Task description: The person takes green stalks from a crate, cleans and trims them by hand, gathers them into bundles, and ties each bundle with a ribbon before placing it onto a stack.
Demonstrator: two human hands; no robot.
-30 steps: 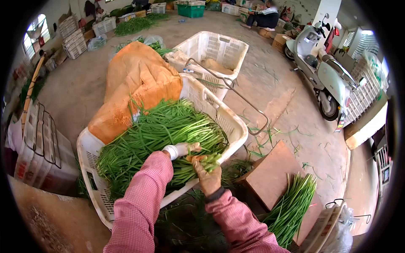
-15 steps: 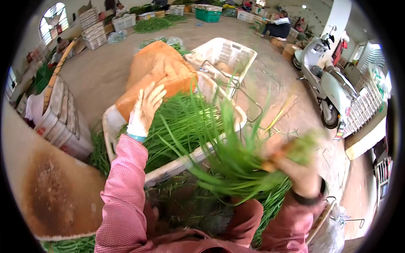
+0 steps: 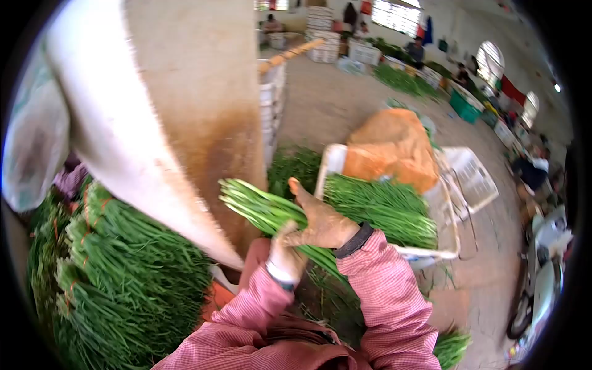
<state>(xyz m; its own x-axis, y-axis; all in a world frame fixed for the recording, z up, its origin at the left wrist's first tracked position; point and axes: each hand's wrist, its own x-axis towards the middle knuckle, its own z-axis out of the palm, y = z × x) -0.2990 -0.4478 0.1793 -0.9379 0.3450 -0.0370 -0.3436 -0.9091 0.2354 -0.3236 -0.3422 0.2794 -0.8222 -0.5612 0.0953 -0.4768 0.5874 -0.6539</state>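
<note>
A bunch of green chives [image 3: 262, 206] lies slantwise in front of me, pale cut ends toward the upper left. My left hand [image 3: 287, 254], with a white and teal band at the wrist, is closed around its lower part. Against the bunch's right side is my right hand [image 3: 328, 221], dark band at the wrist. Its thumb stands up, spread from the fingers, whose tips overlap my left hand. Just beyond is a white crate [image 3: 449, 237] with loose chives [image 3: 382, 206] and an orange cloth [image 3: 394, 145] at its far end.
Large chive bundles tied with orange bands [image 3: 132, 271] are piled at my left. A stained pale pillar [image 3: 197, 92] rises close by. Behind the crate stands another white crate [image 3: 472, 176]. A scooter [image 3: 542, 265] is at the right; people and a green tub [image 3: 464, 106] are farther back.
My view has swung left, bringing the tied bundles and pillar close. The chives that my right hand was swinging at the right are now in front of me, and both hands have come together there.
</note>
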